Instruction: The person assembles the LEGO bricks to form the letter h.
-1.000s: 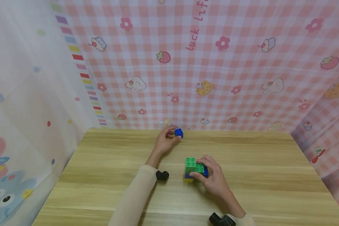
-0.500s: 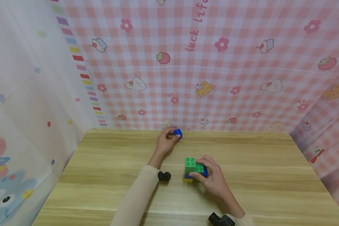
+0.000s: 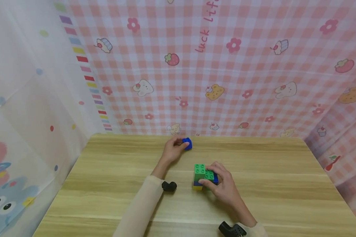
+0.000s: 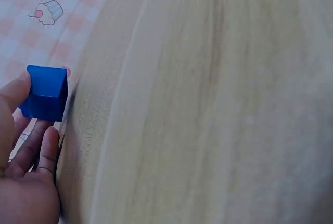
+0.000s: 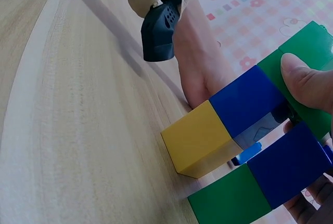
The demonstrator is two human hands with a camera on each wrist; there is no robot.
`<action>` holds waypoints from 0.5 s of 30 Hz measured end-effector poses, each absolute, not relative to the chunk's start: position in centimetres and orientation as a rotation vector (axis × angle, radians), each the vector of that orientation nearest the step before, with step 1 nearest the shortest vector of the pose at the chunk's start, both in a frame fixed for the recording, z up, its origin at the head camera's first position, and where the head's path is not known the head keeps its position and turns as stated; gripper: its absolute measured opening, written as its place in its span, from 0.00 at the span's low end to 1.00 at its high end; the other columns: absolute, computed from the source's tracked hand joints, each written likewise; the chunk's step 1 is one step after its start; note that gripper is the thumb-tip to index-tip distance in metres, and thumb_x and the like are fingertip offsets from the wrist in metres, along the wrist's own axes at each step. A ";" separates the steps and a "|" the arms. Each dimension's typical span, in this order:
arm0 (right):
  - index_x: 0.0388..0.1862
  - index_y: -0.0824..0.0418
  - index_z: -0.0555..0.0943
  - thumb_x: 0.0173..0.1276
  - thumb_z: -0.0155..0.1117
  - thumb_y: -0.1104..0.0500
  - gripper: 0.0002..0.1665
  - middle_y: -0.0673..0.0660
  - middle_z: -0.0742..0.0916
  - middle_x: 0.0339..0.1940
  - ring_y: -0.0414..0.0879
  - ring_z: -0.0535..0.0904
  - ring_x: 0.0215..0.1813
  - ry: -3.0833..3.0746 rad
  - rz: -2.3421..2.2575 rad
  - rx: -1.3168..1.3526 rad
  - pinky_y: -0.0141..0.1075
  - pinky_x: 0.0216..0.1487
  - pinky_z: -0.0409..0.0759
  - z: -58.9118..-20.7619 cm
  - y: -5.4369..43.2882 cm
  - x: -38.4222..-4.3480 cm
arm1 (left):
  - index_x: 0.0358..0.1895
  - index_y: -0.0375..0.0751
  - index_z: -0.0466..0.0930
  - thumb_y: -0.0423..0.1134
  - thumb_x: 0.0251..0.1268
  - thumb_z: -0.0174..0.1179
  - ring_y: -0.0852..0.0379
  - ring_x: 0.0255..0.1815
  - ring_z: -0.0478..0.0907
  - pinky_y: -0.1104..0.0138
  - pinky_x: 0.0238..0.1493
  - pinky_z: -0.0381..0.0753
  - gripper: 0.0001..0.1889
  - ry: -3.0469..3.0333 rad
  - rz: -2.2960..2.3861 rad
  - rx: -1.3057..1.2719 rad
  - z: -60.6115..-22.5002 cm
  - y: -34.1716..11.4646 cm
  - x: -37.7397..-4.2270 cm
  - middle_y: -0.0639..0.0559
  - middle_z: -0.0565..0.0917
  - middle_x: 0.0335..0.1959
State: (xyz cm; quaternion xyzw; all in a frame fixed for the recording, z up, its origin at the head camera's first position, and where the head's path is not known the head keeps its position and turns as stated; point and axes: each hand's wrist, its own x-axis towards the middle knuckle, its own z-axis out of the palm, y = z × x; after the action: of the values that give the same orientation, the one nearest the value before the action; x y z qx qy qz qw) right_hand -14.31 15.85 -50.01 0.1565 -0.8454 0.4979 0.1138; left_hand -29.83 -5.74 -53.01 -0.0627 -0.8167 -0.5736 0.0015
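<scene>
My left hand (image 3: pixel 172 150) pinches a small blue building brick (image 3: pixel 188 144) between thumb and fingers near the table's far edge. In the left wrist view the blue brick (image 4: pixel 46 86) shows its smooth sides, with the thumb against one of them. Closer in, my right hand (image 3: pixel 225 187) grips a built group of bricks with a green studded brick (image 3: pixel 199 169) on top. The right wrist view shows a yellow brick (image 5: pixel 197 138) under a blue brick (image 5: pixel 247 99) in one column. Beside it another blue brick (image 5: pixel 289 164) sits above a green brick (image 5: pixel 230 199).
The wooden table (image 3: pixel 112 184) carries the bricks and both forearms. A pink checked cloth (image 3: pixel 240 72) hangs along its far edge, and a white patterned cloth (image 3: pixel 32 98) hangs at the left. Each wrist wears a black camera mount, such as the left mount (image 3: pixel 169 186).
My left hand has closed its fingers on the blue brick, drawn it slightly nearer and tipped it. My right hand and its built bricks stay where they were.
</scene>
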 end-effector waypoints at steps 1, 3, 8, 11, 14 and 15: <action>0.51 0.53 0.86 0.61 0.79 0.53 0.20 0.47 0.84 0.42 0.39 0.74 0.46 -2.481 1.461 0.457 0.36 0.49 0.78 -50.0 15.8 -14.3 | 0.58 0.43 0.83 0.47 0.70 0.67 0.48 0.53 0.82 0.55 0.61 0.80 0.19 -2.566 -1.807 -0.198 -53.0 -5.8 -29.7 0.44 0.86 0.50; 0.51 0.53 0.86 0.61 0.79 0.53 0.20 0.47 0.83 0.42 0.39 0.75 0.46 -2.484 1.464 0.452 0.36 0.50 0.78 -50.0 15.8 -14.3 | 0.59 0.44 0.82 0.48 0.70 0.67 0.50 0.52 0.81 0.56 0.61 0.80 0.19 -2.572 -1.834 -0.190 -53.1 -6.0 -29.4 0.46 0.86 0.50; 0.51 0.53 0.86 0.60 0.80 0.54 0.20 0.46 0.83 0.41 0.38 0.75 0.46 -2.485 1.462 0.448 0.33 0.50 0.77 -50.1 15.9 -14.3 | 0.58 0.46 0.83 0.50 0.71 0.66 0.53 0.50 0.80 0.59 0.57 0.81 0.19 -2.582 -1.909 -0.180 -53.3 -6.2 -28.6 0.48 0.85 0.49; 0.51 0.53 0.86 0.60 0.80 0.54 0.20 0.45 0.83 0.42 0.38 0.75 0.46 -2.492 1.465 0.440 0.31 0.50 0.76 -50.1 15.9 -14.3 | 0.58 0.48 0.83 0.49 0.71 0.65 0.55 0.49 0.80 0.62 0.54 0.81 0.18 -2.582 -1.928 -0.201 -53.4 -6.3 -28.1 0.49 0.85 0.48; 0.51 0.53 0.86 0.60 0.80 0.53 0.21 0.45 0.83 0.42 0.38 0.75 0.46 -2.493 1.465 0.437 0.31 0.50 0.76 -50.1 15.9 -14.3 | 0.60 0.49 0.83 0.50 0.71 0.65 0.55 0.49 0.80 0.63 0.53 0.82 0.18 -2.577 -1.947 -0.212 -53.2 -6.3 -27.4 0.49 0.84 0.49; 0.51 0.53 0.86 0.60 0.80 0.53 0.21 0.45 0.83 0.42 0.38 0.75 0.46 -2.492 1.464 0.438 0.31 0.50 0.76 -50.1 15.9 -14.3 | 0.60 0.49 0.82 0.50 0.72 0.65 0.55 0.49 0.80 0.63 0.53 0.82 0.19 -2.573 -1.962 -0.215 -53.2 -6.3 -27.2 0.48 0.84 0.50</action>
State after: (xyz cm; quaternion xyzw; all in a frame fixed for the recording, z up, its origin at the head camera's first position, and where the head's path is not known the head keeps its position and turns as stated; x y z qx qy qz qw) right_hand -14.28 15.88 -50.10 0.1490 -0.8473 0.4980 0.1089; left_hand -27.16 -6.34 -53.21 -0.0661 -0.7923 -0.6044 -0.0506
